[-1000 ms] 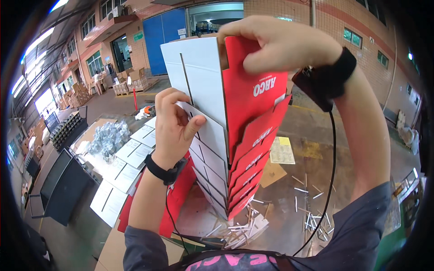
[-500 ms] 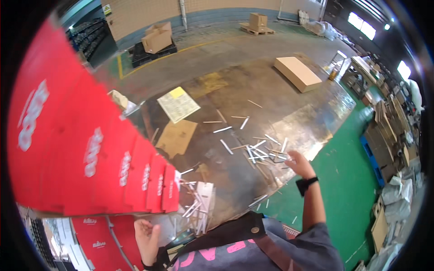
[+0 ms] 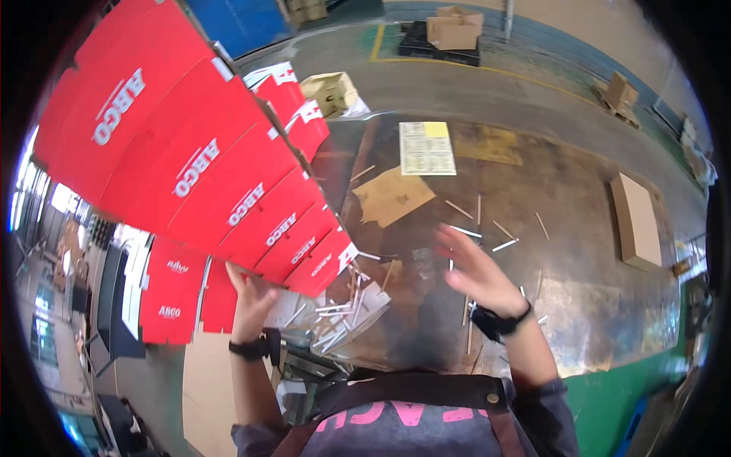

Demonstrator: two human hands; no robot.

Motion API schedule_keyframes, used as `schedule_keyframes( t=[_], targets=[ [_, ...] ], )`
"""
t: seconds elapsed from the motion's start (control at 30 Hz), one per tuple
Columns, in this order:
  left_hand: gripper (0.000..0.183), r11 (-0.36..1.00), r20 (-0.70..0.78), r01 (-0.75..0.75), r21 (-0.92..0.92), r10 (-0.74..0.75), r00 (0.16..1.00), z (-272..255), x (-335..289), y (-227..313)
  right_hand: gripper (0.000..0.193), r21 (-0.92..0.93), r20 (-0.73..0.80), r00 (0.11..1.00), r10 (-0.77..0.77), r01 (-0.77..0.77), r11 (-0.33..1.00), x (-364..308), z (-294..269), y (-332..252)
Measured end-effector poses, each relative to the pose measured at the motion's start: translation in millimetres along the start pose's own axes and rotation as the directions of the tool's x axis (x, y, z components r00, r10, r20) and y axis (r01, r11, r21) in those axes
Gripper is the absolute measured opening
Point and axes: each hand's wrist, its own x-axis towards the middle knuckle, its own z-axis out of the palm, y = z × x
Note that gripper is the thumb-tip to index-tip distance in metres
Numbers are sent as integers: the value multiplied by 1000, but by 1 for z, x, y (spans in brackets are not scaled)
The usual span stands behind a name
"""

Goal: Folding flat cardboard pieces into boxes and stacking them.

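Observation:
A tall stack of red cardboard sheets with white lettering rises at the left, its edges fanned like steps. My left hand is just under the stack's lower edge, thumb and forefinger apart; whether it touches the cardboard I cannot tell. Over the middle of the table my right hand is open, fingers stretched toward the stack, slightly blurred and holding nothing. Thin white and brown strips lie scattered beneath and around it. More strips are heaped at the table's near edge, right of my left hand.
The worn brown table bears a printed sheet, a flat brown cardboard piece and a long brown box. Lower left are more red sheets and a tan board. An open carton sits on a black pallet beyond.
The view has swung left. My right hand has left the strips by the table's right edge and come over the middle, fingers opened. My left hand has risen toward the red stack.

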Motion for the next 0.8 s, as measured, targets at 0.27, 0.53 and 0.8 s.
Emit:
schedule_keyframes(
  t=[0.27, 0.53, 0.8],
  targets=[
    [96, 705, 105, 374, -603, -395, 913, 7, 34, 28, 75, 385, 77, 988, 137, -156, 910, 209, 128, 36],
    [91, 559, 270, 514, -651, -462, 845, -8, 22, 49, 76, 358, 56, 998, -19, -2, 934, 185, 157, 24],
    [92, 707, 429, 274, -652, 47, 902, -88, 56, 126, 60, 22, 132, 914, -384, 385, 923, 204, 177, -129]
  ],
)
